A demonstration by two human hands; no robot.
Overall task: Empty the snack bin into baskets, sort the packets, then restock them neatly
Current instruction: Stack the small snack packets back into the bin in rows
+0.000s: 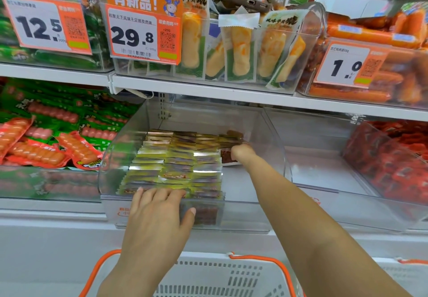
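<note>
A clear plastic snack bin (273, 134) sits on the lower shelf, centre. Inside it, yellow-green packets (176, 162) lie in three tidy overlapping rows filling the left two thirds. My left hand (157, 213) rests flat on the bin's front lip, fingers spread over the nearest packets, holding nothing. My right hand (242, 154) reaches deep into the bin at the right of the rows and is closed on a packet with a dark red-brown snack (226, 155). The bin floor to the right of the rows is bare.
A white basket with orange handles (208, 276) sits directly below my arms. Neighbouring bins hold green and orange sausage packs (53, 134) at left and red packets (393, 157) at right. The shelf above carries scallop snack packets (240, 51) and price tags.
</note>
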